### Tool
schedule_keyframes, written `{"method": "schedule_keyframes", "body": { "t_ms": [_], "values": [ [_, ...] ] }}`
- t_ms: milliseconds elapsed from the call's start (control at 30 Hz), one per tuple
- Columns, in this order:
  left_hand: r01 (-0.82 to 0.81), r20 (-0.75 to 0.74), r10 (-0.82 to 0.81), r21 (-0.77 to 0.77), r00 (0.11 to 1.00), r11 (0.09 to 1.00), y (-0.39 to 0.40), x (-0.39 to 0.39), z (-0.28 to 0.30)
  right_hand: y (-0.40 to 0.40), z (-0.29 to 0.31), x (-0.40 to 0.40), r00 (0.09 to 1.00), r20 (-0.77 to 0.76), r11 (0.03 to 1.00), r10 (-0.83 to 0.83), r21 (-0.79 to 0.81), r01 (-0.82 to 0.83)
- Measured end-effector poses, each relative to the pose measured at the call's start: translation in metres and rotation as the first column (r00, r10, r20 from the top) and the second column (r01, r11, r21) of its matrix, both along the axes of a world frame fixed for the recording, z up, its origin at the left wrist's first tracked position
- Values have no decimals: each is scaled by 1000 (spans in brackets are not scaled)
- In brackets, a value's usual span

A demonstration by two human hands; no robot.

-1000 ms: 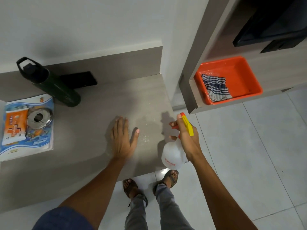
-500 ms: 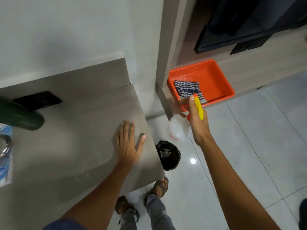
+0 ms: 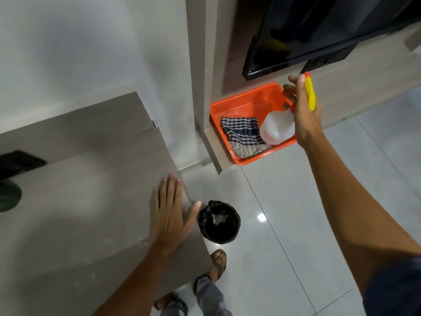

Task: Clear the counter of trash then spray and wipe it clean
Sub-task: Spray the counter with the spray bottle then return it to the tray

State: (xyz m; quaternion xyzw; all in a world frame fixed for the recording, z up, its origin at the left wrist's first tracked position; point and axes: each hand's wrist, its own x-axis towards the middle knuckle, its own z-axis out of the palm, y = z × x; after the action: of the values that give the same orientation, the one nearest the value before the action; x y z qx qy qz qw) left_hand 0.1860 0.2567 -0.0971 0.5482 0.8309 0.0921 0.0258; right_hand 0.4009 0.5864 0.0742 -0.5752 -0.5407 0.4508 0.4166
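My right hand grips a white spray bottle with a yellow and orange trigger, holding it over the right half of an orange tray on a low shelf. A blue-and-white checked cloth lies crumpled in the tray's left half. My left hand rests flat, fingers apart, on the grey counter near its right edge. A few pale droplets or specks show on the counter near its front edge.
A black bin with white trash inside stands on the tiled floor just right of the counter. A dark green bottle and a black object sit at the counter's left. A black screen hangs above the tray. My sandalled feet are below.
My right hand has carried the spray bottle from the counter's edge rightward to above the orange tray. The view has swung right. My left hand stays flat on the counter.
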Motion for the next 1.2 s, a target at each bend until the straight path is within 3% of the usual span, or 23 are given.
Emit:
{"method": "schedule_keyframes", "body": {
  "t_ms": [333, 800, 1033, 1200],
  "values": [
    [2, -35, -1, 15, 999, 1000, -1, -2, -7, 58, -46, -1, 997, 7, 997, 72, -20, -72],
    [0, -9, 0, 14, 1000, 1000, 0, -4, -9, 60, -57, -1, 999, 32, 998, 23, -63, -21],
    [-6, -22, 5, -37, 1000, 999, 0, -4, -12, 32, -81, 9, 997, 27, 996, -68, -51, 69],
    [-27, -45, 23, -86, 999, 996, 1, -4, -13, -38, -105, 13, 942, 50, 943, -333, 26, 332]
  ]
}}
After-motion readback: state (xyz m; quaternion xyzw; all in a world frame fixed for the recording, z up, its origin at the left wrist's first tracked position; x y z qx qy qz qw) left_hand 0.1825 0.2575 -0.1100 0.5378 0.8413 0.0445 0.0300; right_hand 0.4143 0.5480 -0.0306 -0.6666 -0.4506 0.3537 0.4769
